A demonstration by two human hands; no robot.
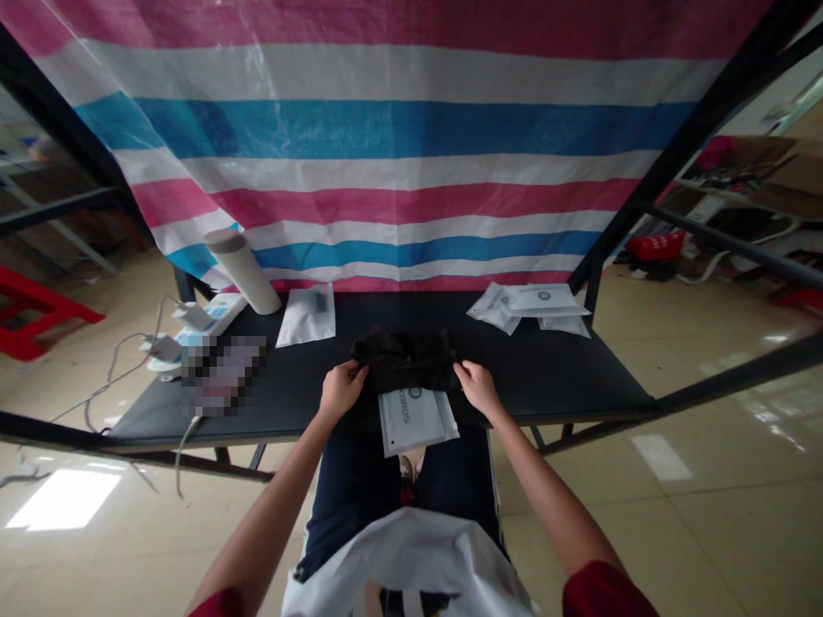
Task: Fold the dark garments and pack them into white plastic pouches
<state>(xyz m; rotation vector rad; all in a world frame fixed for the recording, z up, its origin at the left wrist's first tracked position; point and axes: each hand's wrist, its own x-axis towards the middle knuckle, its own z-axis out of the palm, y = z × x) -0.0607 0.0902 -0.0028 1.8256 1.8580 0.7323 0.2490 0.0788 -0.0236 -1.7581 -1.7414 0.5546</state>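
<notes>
Black cloth (406, 360) is pinched at its two ends by left hand (343, 387) and right hand (477, 387), likely to keep it spread flat, above the bench (540, 377) and partly over the printed zip bag (417, 420) at the near edge.

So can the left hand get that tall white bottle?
Probably yes: the left hand pinches crumpled black cloth, so its grip must open first, but only a flat whitish plastic pouch lies toward the bottle.
</notes>
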